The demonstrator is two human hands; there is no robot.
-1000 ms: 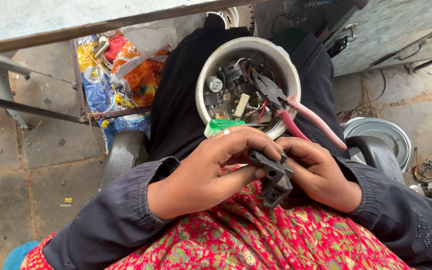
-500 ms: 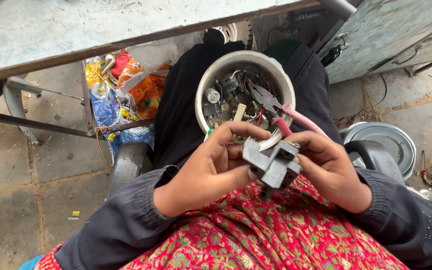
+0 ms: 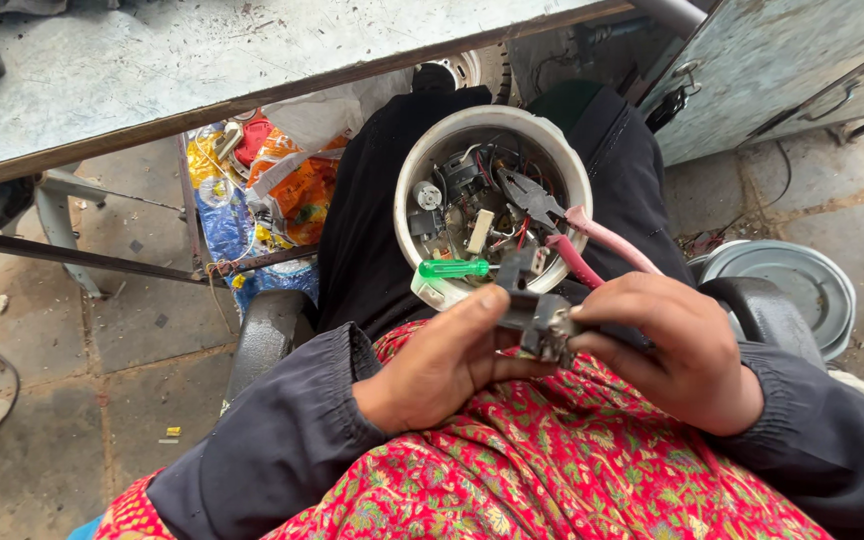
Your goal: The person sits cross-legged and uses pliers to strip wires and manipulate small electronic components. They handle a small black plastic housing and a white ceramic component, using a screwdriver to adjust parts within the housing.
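A small dark metal part (image 3: 540, 322) is gripped by both the left hand (image 3: 442, 365) and right hand (image 3: 680, 350) over the lap, turned since a moment ago, near the white bowl (image 3: 422, 165) of parts.

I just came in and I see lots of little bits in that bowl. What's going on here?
A seated person holds a small dark metal part over their lap with both hands: the left hand grips it from one side, the right hand from the other. Just beyond, a white round appliance shell rests on their knees, full of wires and small parts, with pink-handled pliers and a green-handled screwdriver lying in it.
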